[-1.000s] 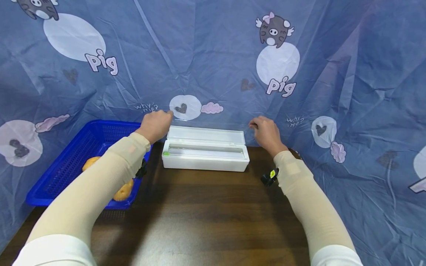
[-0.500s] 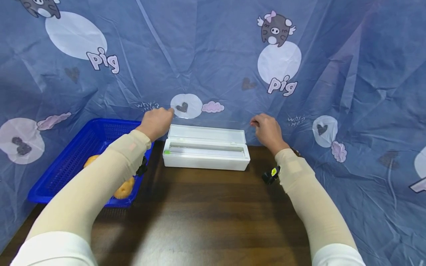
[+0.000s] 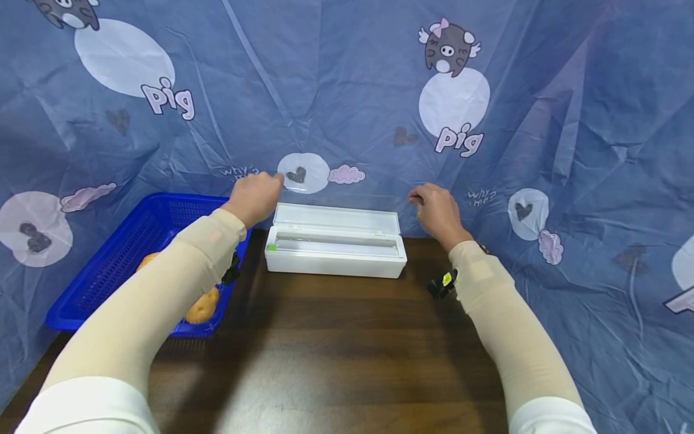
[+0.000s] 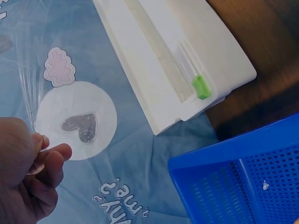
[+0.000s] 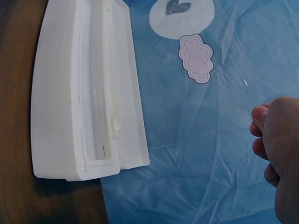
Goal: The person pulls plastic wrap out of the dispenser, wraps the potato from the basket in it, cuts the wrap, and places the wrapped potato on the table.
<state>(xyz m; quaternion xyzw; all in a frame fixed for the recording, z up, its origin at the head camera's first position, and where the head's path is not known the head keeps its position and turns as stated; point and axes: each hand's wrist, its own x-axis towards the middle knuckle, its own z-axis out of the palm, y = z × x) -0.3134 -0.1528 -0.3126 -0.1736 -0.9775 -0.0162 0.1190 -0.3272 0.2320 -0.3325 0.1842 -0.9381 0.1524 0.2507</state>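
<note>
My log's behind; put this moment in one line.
left hand: pinches clear film | right hand: pinches clear film | white box: lid open | blue basket: left of white box

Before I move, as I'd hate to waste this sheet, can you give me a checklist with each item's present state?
1. Left hand pinching the clear film: ok.
2. Right hand pinching the film's other side: ok.
3. Film smooth at the left hand: not ok, it gathers into creases there.
4. Lid of the white film dispenser open: ok.
5. Green slider parked at the dispenser's left end: ok.
6. Film cut fully free: cannot tell.
</note>
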